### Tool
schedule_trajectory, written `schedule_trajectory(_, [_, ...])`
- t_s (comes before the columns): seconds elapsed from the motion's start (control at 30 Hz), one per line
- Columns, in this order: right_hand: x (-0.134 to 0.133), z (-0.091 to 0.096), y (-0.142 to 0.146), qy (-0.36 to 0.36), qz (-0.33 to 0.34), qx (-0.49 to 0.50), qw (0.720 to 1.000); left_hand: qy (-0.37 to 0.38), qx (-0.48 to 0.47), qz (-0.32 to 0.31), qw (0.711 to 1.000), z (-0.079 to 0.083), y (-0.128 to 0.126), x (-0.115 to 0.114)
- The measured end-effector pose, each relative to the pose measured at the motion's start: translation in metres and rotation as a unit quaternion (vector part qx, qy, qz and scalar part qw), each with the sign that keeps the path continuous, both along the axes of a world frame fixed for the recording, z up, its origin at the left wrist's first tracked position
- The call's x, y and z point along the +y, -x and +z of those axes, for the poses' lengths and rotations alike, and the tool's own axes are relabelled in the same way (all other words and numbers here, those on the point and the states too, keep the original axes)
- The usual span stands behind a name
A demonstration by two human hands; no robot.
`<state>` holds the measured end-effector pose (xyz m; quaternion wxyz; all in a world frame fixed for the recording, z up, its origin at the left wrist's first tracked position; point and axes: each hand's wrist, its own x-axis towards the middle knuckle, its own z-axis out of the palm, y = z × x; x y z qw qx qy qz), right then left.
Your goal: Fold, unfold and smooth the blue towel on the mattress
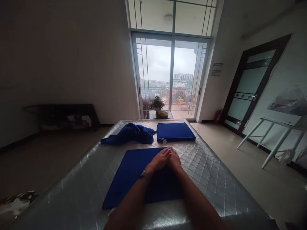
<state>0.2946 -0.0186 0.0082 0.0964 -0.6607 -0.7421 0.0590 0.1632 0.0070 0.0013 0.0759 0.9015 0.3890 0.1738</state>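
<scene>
A flat blue cloth piece (129, 175), roughly rectangular, lies on the plastic-covered mattress (203, 172) in front of me. My left hand (160, 159), with a band on its wrist, lies with fingers stretched out near the cloth's far edge. Right against it, my right hand (174, 159) rests at the far right part of the same cloth, fingers also extended. The two sets of fingertips meet or nearly meet. Beyond them sits a blue cushion-like slab (176, 131) with a small white tag. To its left lies a crumpled blue cloth (134, 132).
Past the mattress, a small dark table (151, 115) holds a potted plant (157, 103) before a sliding glass door (155, 70). A white stool (275, 150) bearing a box and a plastic bag stands at right. Dark low furniture (93, 111) is at left.
</scene>
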Motion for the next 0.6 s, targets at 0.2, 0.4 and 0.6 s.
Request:
schedule_trajectory(0.2, [-0.001,0.002,-0.001,0.003,0.001,0.003,1.0,-0.007,0.011,0.054,0.998,-0.013,-0.008,0.005])
schedule_trajectory(0.4, [0.002,0.006,0.005,0.007,-0.031,0.025,0.999,0.052,0.079,0.211,0.973,-0.007,0.076,0.007])
schedule_trajectory(0.6, [0.002,0.006,0.005,0.012,-0.034,0.02,0.999,0.051,0.111,0.317,0.941,-0.004,0.153,0.004])
